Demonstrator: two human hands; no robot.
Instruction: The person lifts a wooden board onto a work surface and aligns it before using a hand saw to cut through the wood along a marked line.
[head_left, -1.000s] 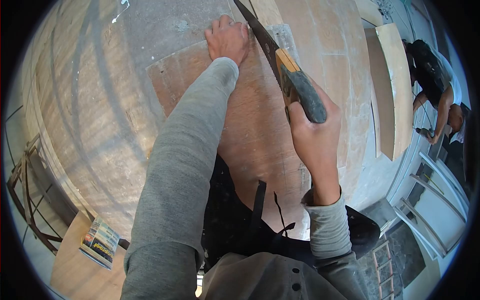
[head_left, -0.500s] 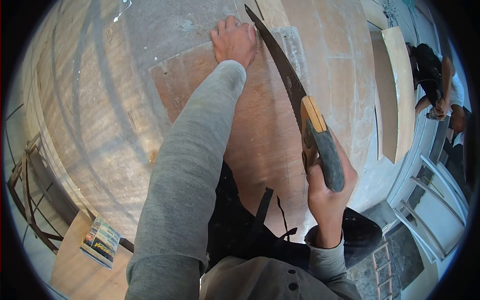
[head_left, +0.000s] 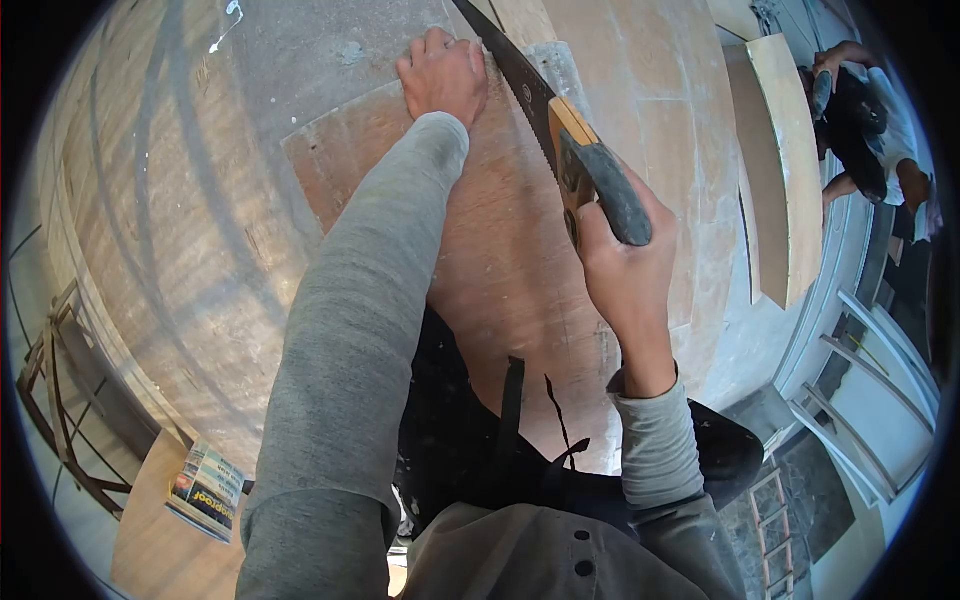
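Observation:
My right hand is closed round the grey and yellow handle of a handsaw. The dark toothed blade slants up and to the left, and its tip runs out at the top of the view. Beneath it lies a reddish plywood sheet, with the blade along the sheet's right part. Near the sheet's far edge my left hand presses down, close to the left side of the blade. Its fingers are apart and point away from me, slightly bent, with nothing held in them.
The sheet rests on a large pale plywood surface. On the right stands a wooden box-like piece, with another person beyond it. A printed packet lies at lower left, near a metal frame. A small ladder-like frame lies at lower right.
My right hand has pushed the saw forward, up and to the left, so more of the blade passes beyond my left hand. The left hand stays on the sheet. The other person has shifted posture.

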